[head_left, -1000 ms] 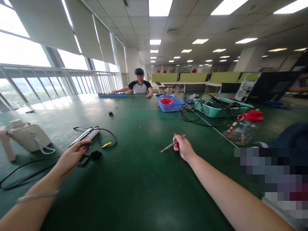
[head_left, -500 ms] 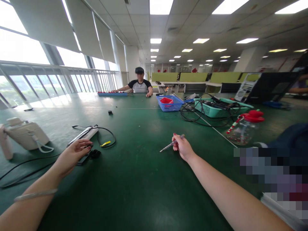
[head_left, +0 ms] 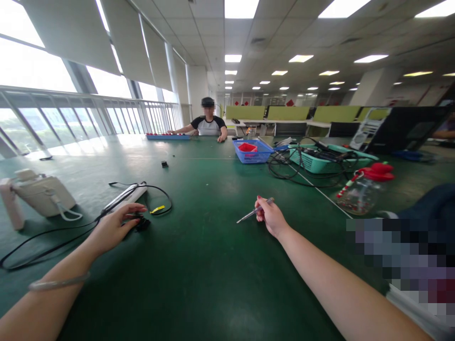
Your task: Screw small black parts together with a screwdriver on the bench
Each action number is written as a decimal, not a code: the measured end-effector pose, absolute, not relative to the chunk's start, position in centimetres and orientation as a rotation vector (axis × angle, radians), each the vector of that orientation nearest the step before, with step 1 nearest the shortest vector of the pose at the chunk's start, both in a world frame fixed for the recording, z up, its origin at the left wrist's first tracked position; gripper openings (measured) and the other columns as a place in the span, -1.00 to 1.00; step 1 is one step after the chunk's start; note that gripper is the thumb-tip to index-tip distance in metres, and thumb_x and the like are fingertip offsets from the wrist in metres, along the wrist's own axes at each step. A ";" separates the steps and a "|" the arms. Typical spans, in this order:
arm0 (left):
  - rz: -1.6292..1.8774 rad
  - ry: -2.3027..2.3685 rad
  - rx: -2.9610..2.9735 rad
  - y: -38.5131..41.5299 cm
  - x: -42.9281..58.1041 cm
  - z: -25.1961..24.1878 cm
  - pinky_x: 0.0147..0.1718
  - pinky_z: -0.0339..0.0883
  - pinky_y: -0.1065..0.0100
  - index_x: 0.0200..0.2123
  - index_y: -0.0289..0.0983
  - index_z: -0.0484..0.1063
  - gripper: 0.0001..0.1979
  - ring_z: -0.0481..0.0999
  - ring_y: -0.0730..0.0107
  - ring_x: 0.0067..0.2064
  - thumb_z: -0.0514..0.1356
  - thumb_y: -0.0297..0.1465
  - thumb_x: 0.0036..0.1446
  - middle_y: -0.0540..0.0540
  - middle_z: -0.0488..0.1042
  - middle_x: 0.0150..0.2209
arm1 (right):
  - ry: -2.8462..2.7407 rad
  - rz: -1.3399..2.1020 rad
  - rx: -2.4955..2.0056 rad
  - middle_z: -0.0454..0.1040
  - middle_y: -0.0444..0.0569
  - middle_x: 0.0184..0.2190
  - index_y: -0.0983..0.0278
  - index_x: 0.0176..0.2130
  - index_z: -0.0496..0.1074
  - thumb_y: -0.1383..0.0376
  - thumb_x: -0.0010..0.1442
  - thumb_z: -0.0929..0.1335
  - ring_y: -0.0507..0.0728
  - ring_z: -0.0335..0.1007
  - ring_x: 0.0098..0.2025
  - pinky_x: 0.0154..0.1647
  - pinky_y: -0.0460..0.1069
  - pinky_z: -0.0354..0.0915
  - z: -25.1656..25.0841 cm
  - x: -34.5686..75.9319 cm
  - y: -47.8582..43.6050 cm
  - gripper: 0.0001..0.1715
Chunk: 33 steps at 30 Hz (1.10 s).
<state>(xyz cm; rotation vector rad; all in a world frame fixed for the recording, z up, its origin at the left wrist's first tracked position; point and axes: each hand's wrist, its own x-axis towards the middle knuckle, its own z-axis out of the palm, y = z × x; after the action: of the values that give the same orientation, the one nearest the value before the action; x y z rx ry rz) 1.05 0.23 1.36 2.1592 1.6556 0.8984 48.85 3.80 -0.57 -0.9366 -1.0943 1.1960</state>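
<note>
My right hand point(head_left: 270, 217) is closed around a thin screwdriver point(head_left: 253, 211) with a clear handle, its metal tip pointing left just above the green table point(head_left: 213, 265). My left hand point(head_left: 115, 225) rests on the table with fingers curled over a small black object point(head_left: 141, 222) that is mostly hidden under them. A white power strip point(head_left: 126, 197) with a looped black cable point(head_left: 161, 196) and a yellow tag lies just beyond that hand.
A cream-coloured device point(head_left: 44, 196) stands at far left. A blue basket point(head_left: 251, 152), a teal tray of cables point(head_left: 322, 158) and a clear jar with a red lid point(head_left: 362, 187) sit at back right. Another person point(head_left: 208, 124) sits at the far end.
My left hand has slid slightly right and forward over the black object. The right hand and screwdriver have stayed in place.
</note>
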 end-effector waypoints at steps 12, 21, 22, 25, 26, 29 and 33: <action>0.597 1.724 2.433 0.8 1.5 1.1 0.15 0.23 0.07 -0.03 -0.15 0.51 -0.55 0.41 0.05 0.11 0.04 -0.17 0.08 -0.10 0.47 0.08 | -1.116 1.189 -0.946 0.22 -0.22 -0.72 0.28 -0.54 0.34 -0.04 0.04 0.43 -0.07 0.08 -0.70 -0.71 -0.13 0.08 -0.5 48.8 3.6 -0.53; 0.493 1.887 2.296 -0.1 1.7 1.8 0.07 0.25 0.00 0.17 -0.16 0.32 -0.31 0.44 -0.07 0.04 0.19 -0.04 -0.03 -0.21 0.49 0.01 | -1.123 1.182 -0.955 0.22 -0.22 -0.72 0.27 -0.54 0.33 -0.06 0.02 0.43 -0.06 0.08 -0.70 -0.71 -0.12 0.08 -0.3 48.8 3.4 -0.52; 0.487 1.935 2.292 -0.1 1.3 1.8 0.08 0.23 -0.01 0.20 -0.18 0.28 -0.27 0.41 -0.08 0.06 0.20 -0.03 -0.05 -0.22 0.47 0.03 | -1.121 1.181 -0.955 0.22 -0.22 -0.72 0.27 -0.54 0.33 -0.06 0.02 0.43 -0.06 0.07 -0.70 -0.71 -0.12 0.07 -0.3 48.8 3.4 -0.52; 0.454 2.030 2.287 0.1 -0.4 1.5 0.08 0.21 0.00 0.14 -0.24 0.34 -0.25 0.38 -0.11 0.09 0.24 -0.01 -0.12 -0.26 0.42 0.08 | -1.116 1.181 -0.952 0.21 -0.23 -0.73 0.27 -0.54 0.33 -0.06 0.03 0.43 -0.07 0.07 -0.70 -0.71 -0.12 0.07 -0.4 48.8 3.5 -0.52; 0.428 2.060 2.267 0.2 -1.0 1.3 0.05 0.24 0.00 0.09 -0.26 0.39 -0.28 0.41 -0.12 0.07 0.24 -0.01 -0.12 -0.28 0.43 0.07 | -1.115 1.182 -0.952 0.21 -0.23 -0.73 0.28 -0.54 0.33 -0.05 0.03 0.43 -0.07 0.07 -0.70 -0.71 -0.12 0.06 -0.5 48.8 3.5 -0.52; 0.366 2.130 2.182 0.5 -2.2 0.7 -0.05 0.32 0.03 0.02 -0.28 0.44 -0.39 0.48 -0.10 -0.04 0.19 -0.09 -0.08 -0.30 0.48 -0.03 | -1.110 1.185 -0.953 0.22 -0.23 -0.73 0.28 -0.54 0.34 -0.05 0.03 0.43 -0.07 0.07 -0.70 -0.71 -0.13 0.06 -0.5 48.8 3.6 -0.53; 0.515 2.190 2.051 0.1 -1.4 1.4 -0.13 0.38 0.10 0.09 -0.27 0.35 -0.36 0.53 0.02 -0.14 0.16 -0.08 -0.04 -0.24 0.52 -0.10 | -1.093 1.189 -0.954 0.22 -0.22 -0.73 0.28 -0.54 0.33 -0.04 0.01 0.44 -0.06 0.07 -0.70 -0.71 -0.12 0.06 -0.4 48.8 3.5 -0.53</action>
<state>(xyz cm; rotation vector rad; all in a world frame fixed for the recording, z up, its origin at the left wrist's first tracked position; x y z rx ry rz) -1.42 0.10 1.38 2.0509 2.1900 0.5151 48.78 3.54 -0.43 -0.9538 -1.0932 1.1889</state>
